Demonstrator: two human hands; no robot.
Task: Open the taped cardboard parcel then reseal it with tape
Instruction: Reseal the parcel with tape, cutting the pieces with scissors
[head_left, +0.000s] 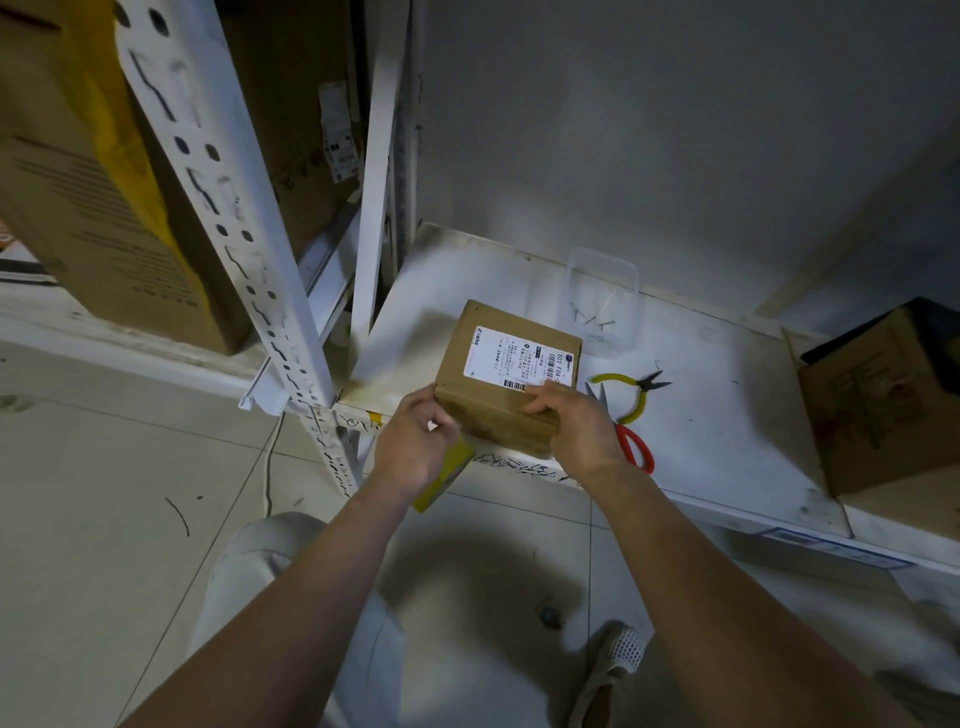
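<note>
A small brown cardboard parcel (511, 364) with a white shipping label on top sits at the front edge of a white shelf board (727, 415). My left hand (413, 441) is at the parcel's near left corner and grips a yellow tape roll (441, 480), which hangs just below the shelf edge. My right hand (579, 431) holds the parcel's near right corner, with its fingers curled over the top edge by the label. The front face of the parcel looks glossy with tape.
Red-handled scissors (638, 449) and yellow-handled pliers (631, 395) lie just right of the parcel. Behind it is a clear plastic tub (605, 291) with a few nails. An open cardboard box (883, 410) stands at the right. A white slotted upright (234, 208) and large boxes stand at the left.
</note>
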